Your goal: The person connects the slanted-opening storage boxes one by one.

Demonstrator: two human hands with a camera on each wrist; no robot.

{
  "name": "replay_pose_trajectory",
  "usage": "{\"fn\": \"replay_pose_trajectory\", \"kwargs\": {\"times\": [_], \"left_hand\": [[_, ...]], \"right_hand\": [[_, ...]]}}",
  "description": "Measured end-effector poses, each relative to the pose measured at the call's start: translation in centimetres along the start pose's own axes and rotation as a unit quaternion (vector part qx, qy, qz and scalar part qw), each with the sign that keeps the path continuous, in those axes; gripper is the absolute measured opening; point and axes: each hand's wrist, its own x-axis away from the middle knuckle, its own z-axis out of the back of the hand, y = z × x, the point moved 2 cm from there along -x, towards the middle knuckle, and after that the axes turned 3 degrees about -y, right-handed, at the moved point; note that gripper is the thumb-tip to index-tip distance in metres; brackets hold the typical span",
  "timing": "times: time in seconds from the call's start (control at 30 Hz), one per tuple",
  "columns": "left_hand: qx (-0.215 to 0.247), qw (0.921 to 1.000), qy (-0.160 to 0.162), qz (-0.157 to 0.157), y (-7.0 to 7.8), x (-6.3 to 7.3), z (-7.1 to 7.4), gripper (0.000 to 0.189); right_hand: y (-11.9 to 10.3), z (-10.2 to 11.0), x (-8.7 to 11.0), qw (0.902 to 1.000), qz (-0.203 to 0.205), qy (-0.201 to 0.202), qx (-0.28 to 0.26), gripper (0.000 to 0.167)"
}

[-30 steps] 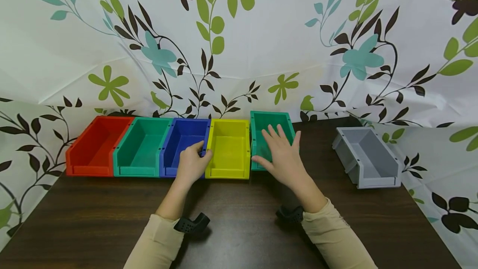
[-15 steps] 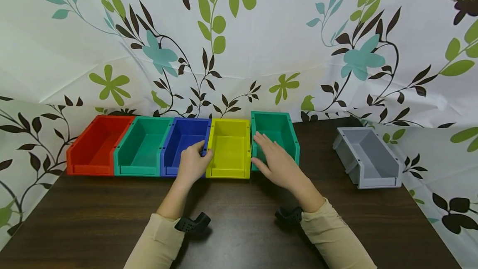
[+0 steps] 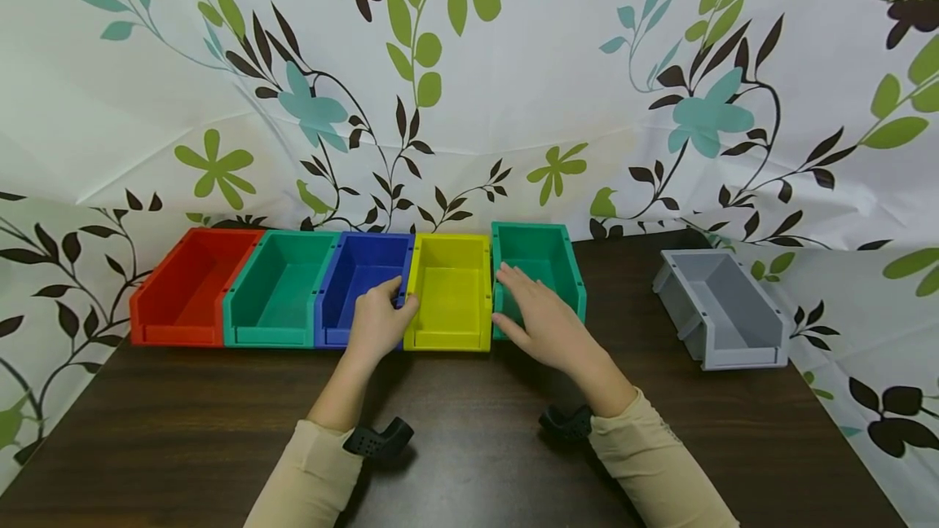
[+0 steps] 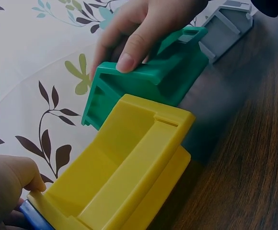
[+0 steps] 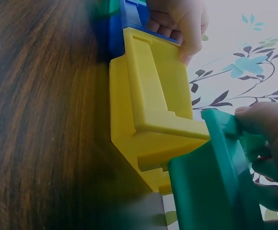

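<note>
My left hand [image 3: 376, 320] pinches the touching side walls of the blue plastic bin [image 3: 372, 247] and the yellow bin [image 3: 449, 296]. Its fingers reach into the blue bin, its thumb on the yellow side. With my right hand [image 3: 548, 323] I grip the left wall of a green bin [image 3: 539, 241]; in the right wrist view the thumb presses the rim of this green bin [image 5: 220, 143] and the fingers lie inside. That green bin sits right of the yellow one, set slightly farther back and tilted in the left wrist view, where a gap shows between them.
Left of the blue bin, another green bin [image 3: 282, 283] and a red bin [image 3: 176, 332] stand side by side in the row. A grey bin [image 3: 722, 304] stands apart at the right on the dark wooden table [image 3: 455, 438]. A leaf-patterned cloth [image 3: 528, 63] hangs behind.
My right hand went from spread fingers over the right green bin to gripping its left wall. That bin has shifted slightly towards me. My left hand has stayed in place.
</note>
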Motion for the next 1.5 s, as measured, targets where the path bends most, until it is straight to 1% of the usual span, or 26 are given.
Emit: {"fn": "replay_pose_trajectory", "kwargs": {"times": [0.17, 0.47, 1.03, 1.27, 1.5], "left_hand": [[0.0, 0.9999, -0.008, 0.008, -0.1, 0.1, 0.0, 0.052], [0.003, 0.9999, -0.01, 0.006, -0.1, 0.1, 0.1, 0.052], [-0.005, 0.9999, -0.006, 0.008, 0.1, 0.0, 0.1, 0.051], [-0.005, 0.9999, -0.006, 0.01, 0.0, 0.0, 0.1, 0.051], [-0.007, 1.0, 0.005, 0.004, 0.2, 0.2, 0.1, 0.05]], "right_hand": [[0.0, -0.3, 0.0, 1.0, 0.0, -0.003, -0.002, 0.064], [0.2, -0.5, -0.1, 1.0, -0.002, -0.001, 0.009, 0.062], [0.1, -0.9, -0.2, 0.9997, -0.018, -0.014, 0.013, 0.061], [0.1, -1.0, -0.2, 0.9997, -0.012, -0.013, 0.017, 0.059], [0.1, -1.3, -0.1, 0.9995, -0.013, -0.017, 0.022, 0.059]]}}
